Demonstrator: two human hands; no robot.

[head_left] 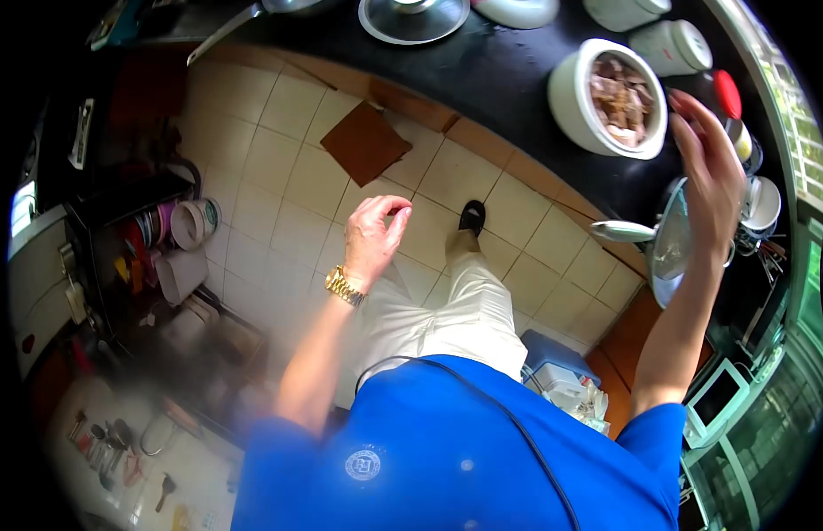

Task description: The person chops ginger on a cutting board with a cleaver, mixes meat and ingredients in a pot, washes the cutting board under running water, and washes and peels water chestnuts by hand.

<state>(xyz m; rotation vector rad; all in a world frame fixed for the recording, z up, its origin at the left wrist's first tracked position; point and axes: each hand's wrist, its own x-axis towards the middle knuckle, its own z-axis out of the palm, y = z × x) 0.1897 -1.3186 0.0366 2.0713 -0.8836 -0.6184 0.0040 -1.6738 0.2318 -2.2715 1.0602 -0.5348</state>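
- the table (500, 88) runs ahead of both grips; its dark top looks glossy, so a sideways nudge could make things slide.
- the metal vessel (671, 239) sits just nearer the body than the right grip; its pale handle (622, 231) seems to jut past the table's edge, where clothing or a swinging arm could catch it and tip the vessel.
- the white bowl (564, 97) stands on the table just left of the right grip, filled with meat chunks (622, 102); a push on one side of the rim could tilt it and spill some.
- the right hand (708, 168) is loosely open beside that rim, closed round nothing visible; the left hand (373, 234) hangs over the floor, half curled and apparently empty, too far off to steady the bowl quickly.
- the red lid (728, 95) is right beside the right grip; careless knuckles could knock it.
- hard to make out: the area behind the left elbow is hazy, the right forearm covers part of the metal vessel, the table's far things are cut off, and whether the right fingertips touch the rim cannot be told.
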